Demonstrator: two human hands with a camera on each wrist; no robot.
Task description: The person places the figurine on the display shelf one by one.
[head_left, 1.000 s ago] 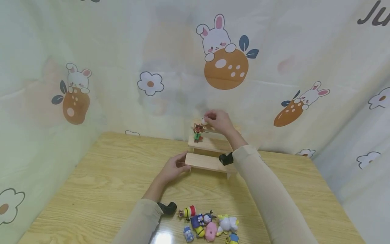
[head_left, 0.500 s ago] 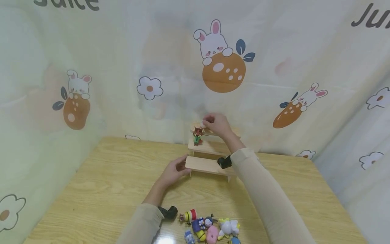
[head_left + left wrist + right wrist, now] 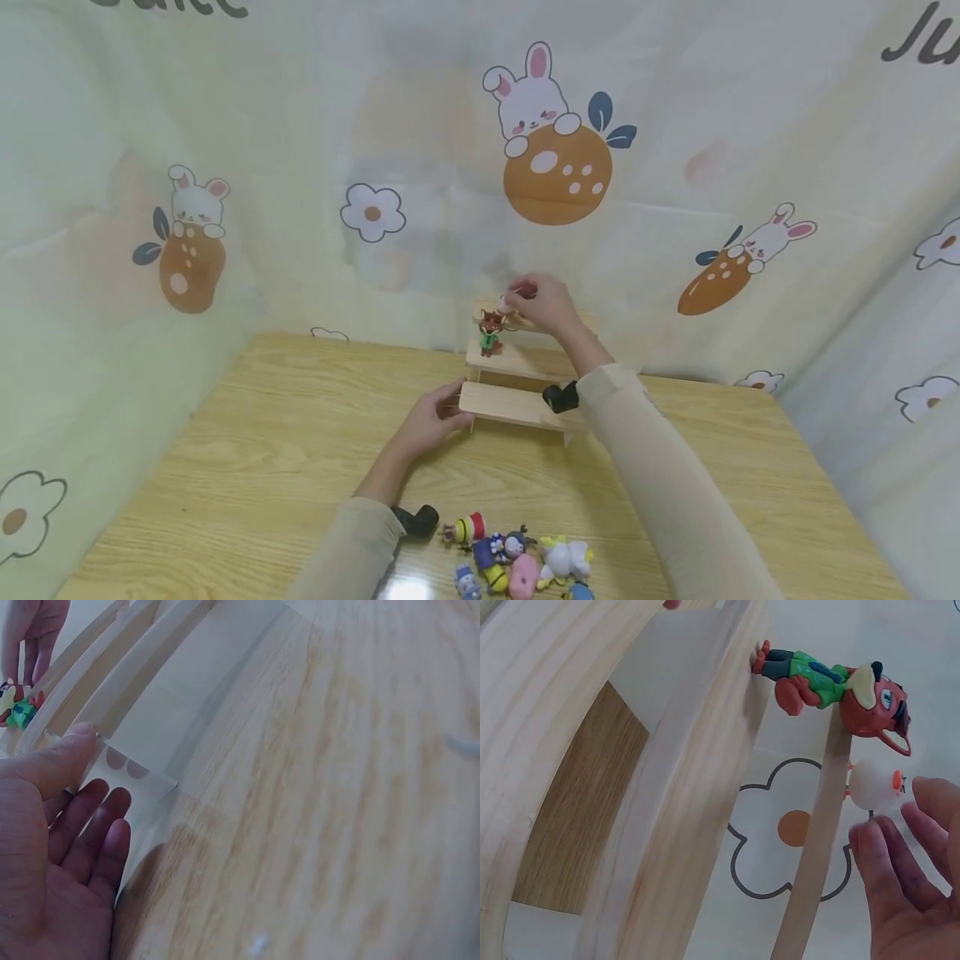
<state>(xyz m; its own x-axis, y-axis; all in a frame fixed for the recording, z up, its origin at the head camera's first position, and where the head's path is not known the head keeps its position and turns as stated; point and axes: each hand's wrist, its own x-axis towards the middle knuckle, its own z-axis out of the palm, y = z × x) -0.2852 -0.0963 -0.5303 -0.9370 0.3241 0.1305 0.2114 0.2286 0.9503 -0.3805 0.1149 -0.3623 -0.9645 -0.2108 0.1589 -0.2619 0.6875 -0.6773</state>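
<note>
A three-step wooden display stand (image 3: 502,402) stands at the back of the table. My left hand (image 3: 423,427) holds its lower left end, the thumb against the lowest step; in the left wrist view the other fingers (image 3: 97,832) hang loosely beside the side panel. A fox figurine (image 3: 832,686) in a green shirt stands on the middle step at the left. On the top step is a small round white figurine (image 3: 871,784) with an orange beak. My right hand (image 3: 546,304) is at it, fingertips close around; in the right wrist view the thumb seems just apart.
Several toy figurines lie in a heap near the table's front, among them a pink one (image 3: 523,575), a white and yellow one (image 3: 564,558) and a red-and-yellow one (image 3: 467,528). A printed curtain (image 3: 435,125) hangs directly behind the stand.
The head view shifts slightly. My right hand stays at the white figurine on the top step, with barely any movement. My left hand keeps its place on the stand.
</note>
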